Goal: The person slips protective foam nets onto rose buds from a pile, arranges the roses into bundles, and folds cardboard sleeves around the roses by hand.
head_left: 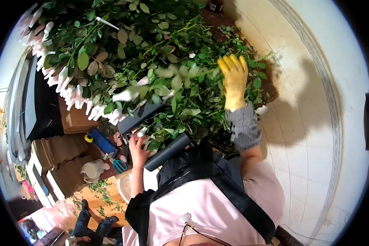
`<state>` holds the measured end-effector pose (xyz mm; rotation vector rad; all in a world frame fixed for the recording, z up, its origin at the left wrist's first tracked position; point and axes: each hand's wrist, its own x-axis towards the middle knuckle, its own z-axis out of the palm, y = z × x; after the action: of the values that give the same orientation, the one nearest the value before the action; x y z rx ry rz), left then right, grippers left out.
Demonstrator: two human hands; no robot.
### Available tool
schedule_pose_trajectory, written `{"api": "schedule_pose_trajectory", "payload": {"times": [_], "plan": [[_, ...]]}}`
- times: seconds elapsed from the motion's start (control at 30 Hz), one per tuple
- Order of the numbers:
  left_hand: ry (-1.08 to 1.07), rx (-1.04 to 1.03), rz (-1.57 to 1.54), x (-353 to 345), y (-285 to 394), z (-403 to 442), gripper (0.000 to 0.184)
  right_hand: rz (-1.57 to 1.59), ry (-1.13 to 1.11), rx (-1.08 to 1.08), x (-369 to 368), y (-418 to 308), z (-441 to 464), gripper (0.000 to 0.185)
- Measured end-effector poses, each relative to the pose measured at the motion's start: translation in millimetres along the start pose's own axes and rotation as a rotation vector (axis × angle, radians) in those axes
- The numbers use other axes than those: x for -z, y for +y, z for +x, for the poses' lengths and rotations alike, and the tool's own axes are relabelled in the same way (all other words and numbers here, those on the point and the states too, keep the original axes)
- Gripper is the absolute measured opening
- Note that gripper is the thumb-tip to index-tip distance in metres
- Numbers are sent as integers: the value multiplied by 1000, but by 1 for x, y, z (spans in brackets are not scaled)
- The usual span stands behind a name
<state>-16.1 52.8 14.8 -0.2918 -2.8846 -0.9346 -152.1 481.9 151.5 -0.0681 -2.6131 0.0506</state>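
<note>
We see bright light falling from the left, with a broad, soft shadow on the tiled wall (293, 172) beyond the gloved right hand (235, 80) and pale glare on the pink shirt (192, 205). Leaves (176, 82) left of that glove blur, and tile lines bow toward blackened corners.

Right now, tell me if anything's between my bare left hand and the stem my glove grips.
In this view, a dark bar and leaves lie between left hand and stem; depth is unclear.
</note>
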Motion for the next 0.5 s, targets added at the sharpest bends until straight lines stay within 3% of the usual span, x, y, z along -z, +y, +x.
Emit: {"api": "schedule_pose_trajectory", "payload": {"times": [0.07, 0.13, 0.2, 0.23, 0.3, 0.33, 0.4, 0.47, 0.5], "plan": [[-1, -14, 23, 1, 1, 0, 65, -407, 66, -34, 5, -3, 31, 34], [2, 6, 19, 1, 3, 0, 62, -343, -108, -134, -10, -13, 50, 34], [17, 13, -8, 1, 6, 1, 60, -45, 39, 7, -41, -35, 53, 33], [-13, 1, -11, 1, 2, 1, 57, 160, -6, 46, -53, -51, 48, 34], [-23, 16, 2, 4, 7, 2, 56, 475, -272, 21, -107, -78, 30, 26], [-11, 14, -3, 4, 7, 2, 57, 324, -586, 136, -150, -77, 22, 28], [-32, 26, -5, 4, 5, -1, 62, 314, -642, 247, -200, -73, 16, 36], [-49, 35, 29, 3, 2, -2, 63, 87, -923, 74, -138, -95, 71, 33], [-46, 34, 22, 4, 4, -1, 62, 49, -821, 65, -95, -106, 85, 34]]}}
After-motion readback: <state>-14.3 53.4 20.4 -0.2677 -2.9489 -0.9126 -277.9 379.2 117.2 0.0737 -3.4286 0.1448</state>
